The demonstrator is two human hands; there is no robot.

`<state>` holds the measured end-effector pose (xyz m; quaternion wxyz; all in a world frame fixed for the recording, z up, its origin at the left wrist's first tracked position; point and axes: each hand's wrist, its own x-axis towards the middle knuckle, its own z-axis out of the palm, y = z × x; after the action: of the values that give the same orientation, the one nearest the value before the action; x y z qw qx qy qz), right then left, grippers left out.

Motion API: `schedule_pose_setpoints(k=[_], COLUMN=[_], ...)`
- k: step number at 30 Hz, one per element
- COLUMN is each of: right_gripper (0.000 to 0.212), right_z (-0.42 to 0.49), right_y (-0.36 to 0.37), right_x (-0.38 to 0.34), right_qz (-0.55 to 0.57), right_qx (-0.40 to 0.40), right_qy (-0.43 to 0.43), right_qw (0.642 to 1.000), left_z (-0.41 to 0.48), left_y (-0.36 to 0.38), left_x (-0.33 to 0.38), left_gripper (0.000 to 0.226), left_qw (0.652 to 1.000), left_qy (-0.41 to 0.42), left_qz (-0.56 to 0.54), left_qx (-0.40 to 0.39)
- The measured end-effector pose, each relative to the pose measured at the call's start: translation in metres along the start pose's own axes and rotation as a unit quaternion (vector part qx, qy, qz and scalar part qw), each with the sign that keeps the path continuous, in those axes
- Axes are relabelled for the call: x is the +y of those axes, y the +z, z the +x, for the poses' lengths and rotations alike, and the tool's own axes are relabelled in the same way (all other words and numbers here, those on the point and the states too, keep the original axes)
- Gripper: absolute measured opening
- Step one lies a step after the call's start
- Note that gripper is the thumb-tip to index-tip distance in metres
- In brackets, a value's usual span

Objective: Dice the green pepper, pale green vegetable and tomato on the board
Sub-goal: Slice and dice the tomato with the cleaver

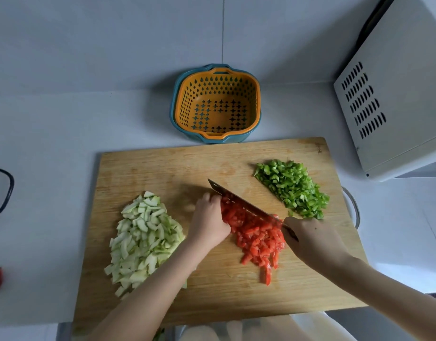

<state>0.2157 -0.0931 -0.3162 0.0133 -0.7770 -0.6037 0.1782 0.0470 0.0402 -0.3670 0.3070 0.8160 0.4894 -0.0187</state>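
Head view: the wooden board [212, 291] carries three heaps. The pale green vegetable [143, 242] lies cut at the left, the green pepper [293, 188] diced at the far right, and the tomato [256, 239] in red bits at the middle. The knife [246, 205] stands across the tomato, its handle gripped by the right hand [312, 242]. The left hand [209, 222] cups the heap's side, fingers bent beside the blade; whether it pinches any pieces, I cannot tell. Wet tomato may slide, bringing the edge onto those knuckles.

light: bright, soft, even | shadows: faint | blur: left hand [209, 220] slight | edges: bowed
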Motion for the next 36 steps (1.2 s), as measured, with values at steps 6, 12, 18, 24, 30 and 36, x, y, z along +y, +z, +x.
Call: schedule_pose_setpoints(k=[6,12,18,24,30,36], right_gripper=[0.031,0.029,0.037,0.028,0.019,0.008], right_z=[-0.012,-0.014,0.005,0.012,0.056,0.075], right_y=[-0.02,-0.064,-0.062,-0.022,0.001,0.011], right_x=[0.011,0.036,0.099,0.125,0.13,0.135], right_qz=[0.075,0.186,0.04,0.045,0.024,0.012], right_qx=[0.013,0.038,0.188,0.281,0.266,0.214], right_qy=[0.044,0.074,0.073,0.153,0.159,0.153], right_qw=[0.996,0.979,0.979,0.946,0.95,0.965], left_z=[-0.001,0.009,0.021,0.026,0.023,0.009], left_y=[-0.014,-0.035,-0.05,-0.05,-0.043,-0.041], left_x=[0.007,0.008,0.014,0.028,0.042,0.046], left_gripper=[0.049,0.043,0.032,0.029,0.028,0.025], left_qw=[0.999,0.998,0.993,0.99,0.988,0.983], left_qy=[-0.017,-0.018,-0.019,-0.027,-0.043,-0.062], left_qz=[-0.024,-0.032,-0.012,-0.007,-0.011,-0.021], left_qx=[0.026,0.048,0.114,0.136,0.148,0.173])
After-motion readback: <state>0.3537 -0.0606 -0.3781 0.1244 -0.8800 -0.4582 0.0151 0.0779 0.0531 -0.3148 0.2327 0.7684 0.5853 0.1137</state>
